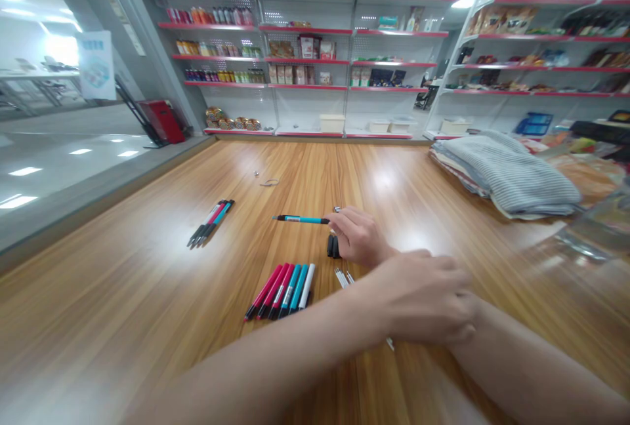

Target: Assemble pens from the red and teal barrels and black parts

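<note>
My right hand (360, 236) pinches the black end of a blue-and-black pen (305, 220), which lies level and points left above the table. My left hand (426, 297) crosses over my right forearm, its fingers curled down at the arm; whether they hold anything is hidden. Small black pen parts (333, 246) sit just under my right hand. Thin white and metal refills (341, 277) lie below it, partly covered by my left forearm. In front is a slanted row of red, blue and white pen barrels (283, 288). Further left, several red and blue pens (211, 223) lie side by side.
A wooden table (147, 320) spans the foreground. Tiny items, including a thin loop (269, 183), lie at its far middle. Folded striped cloth (506, 172) and a clear plastic container (598, 222) stand on the right. Stocked shelves (310, 64) rise behind.
</note>
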Demonstrator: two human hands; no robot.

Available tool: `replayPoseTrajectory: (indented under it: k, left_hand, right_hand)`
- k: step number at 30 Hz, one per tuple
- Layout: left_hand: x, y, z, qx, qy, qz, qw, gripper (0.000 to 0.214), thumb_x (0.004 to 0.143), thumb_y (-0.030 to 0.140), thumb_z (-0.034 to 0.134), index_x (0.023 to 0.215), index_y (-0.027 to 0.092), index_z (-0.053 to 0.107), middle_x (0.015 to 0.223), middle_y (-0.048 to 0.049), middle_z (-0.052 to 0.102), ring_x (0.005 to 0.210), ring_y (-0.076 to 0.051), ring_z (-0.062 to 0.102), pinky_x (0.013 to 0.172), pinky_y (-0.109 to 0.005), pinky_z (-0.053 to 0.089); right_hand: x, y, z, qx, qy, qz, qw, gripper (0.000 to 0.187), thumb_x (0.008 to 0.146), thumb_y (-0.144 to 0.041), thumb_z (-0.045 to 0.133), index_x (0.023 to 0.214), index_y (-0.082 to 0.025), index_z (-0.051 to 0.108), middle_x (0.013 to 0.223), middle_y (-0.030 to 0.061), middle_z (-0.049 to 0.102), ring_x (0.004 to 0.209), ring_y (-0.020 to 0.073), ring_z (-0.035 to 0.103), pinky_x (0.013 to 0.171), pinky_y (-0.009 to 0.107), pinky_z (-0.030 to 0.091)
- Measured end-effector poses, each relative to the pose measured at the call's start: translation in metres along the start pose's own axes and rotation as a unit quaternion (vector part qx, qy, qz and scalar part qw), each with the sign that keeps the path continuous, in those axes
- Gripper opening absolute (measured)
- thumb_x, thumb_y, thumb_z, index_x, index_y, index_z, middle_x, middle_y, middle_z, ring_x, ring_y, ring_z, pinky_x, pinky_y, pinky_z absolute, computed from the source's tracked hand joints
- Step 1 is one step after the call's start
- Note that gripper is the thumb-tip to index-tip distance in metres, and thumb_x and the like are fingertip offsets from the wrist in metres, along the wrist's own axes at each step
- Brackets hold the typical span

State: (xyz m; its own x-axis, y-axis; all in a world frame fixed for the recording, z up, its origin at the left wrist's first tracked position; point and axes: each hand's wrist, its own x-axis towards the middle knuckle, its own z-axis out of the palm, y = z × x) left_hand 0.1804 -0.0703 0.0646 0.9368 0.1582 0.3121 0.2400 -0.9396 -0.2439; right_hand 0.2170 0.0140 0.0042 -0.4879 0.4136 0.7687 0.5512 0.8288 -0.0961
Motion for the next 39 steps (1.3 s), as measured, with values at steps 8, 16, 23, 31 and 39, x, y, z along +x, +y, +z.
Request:
replayPoseTrajectory:
  k: [8,16,23,31,39]
  left_hand:
    - [-0.142,-0.087,-0.029,0.003,0.110,-0.288,0.951,0.028,0.094,0.026,0.046,0.119,0.019,0.055,0.120,-0.0102,0.057,0.113,-0.024,0.050,0.096,-0.042,0.041]
    - [-0.163,-0.113,0.025,-0.058,0.063,-0.318,0.944,0.022,0.097,0.027,0.041,0.102,0.016,0.060,0.086,-0.0056,0.060,0.082,-0.017,0.057,0.074,-0.029,0.044]
    - [-0.170,-0.120,0.043,-0.072,0.108,-0.301,0.945,0.022,0.096,0.025,0.040,0.098,0.018,0.061,0.081,-0.0038,0.059,0.077,-0.014,0.057,0.071,-0.024,0.045]
    - [-0.170,-0.115,0.041,-0.028,0.127,-0.291,0.948,0.023,0.095,0.025,0.041,0.100,0.019,0.063,0.080,-0.0047,0.061,0.078,-0.015,0.059,0.069,-0.024,0.046]
    - [-0.179,-0.119,0.046,-0.054,0.064,-0.396,0.915,0.023,0.094,0.031,0.044,0.093,0.019,0.063,0.083,-0.0049,0.065,0.079,-0.017,0.062,0.070,-0.027,0.045]
  right_hand:
    - [0.003,0.011,0.007,0.001,0.009,0.022,1.000,0.015,0.090,-0.017,0.047,0.097,-0.018,0.061,0.080,0.0056,0.059,0.078,0.0185,0.054,0.072,0.033,0.046]
    - [0.006,0.012,0.007,0.025,0.014,0.012,1.000,0.023,0.092,-0.013,0.045,0.105,-0.017,0.063,0.092,0.0085,0.062,0.089,0.0194,0.053,0.079,0.033,0.045]
    - [0.006,0.024,0.007,0.053,-0.011,0.039,0.998,0.015,0.090,-0.019,0.052,0.097,-0.016,0.066,0.083,0.0069,0.064,0.081,0.0184,0.056,0.075,0.032,0.046]
    - [0.009,0.025,-0.001,0.102,-0.051,0.104,0.988,0.015,0.088,-0.024,0.056,0.089,-0.016,0.068,0.081,0.0047,0.069,0.074,0.0150,0.061,0.068,0.026,0.045]
    - [-0.012,0.081,-0.003,0.014,-0.020,0.332,0.943,0.020,0.084,-0.025,0.054,0.089,-0.017,0.071,0.083,0.0045,0.070,0.070,0.0148,0.060,0.064,0.026,0.044]
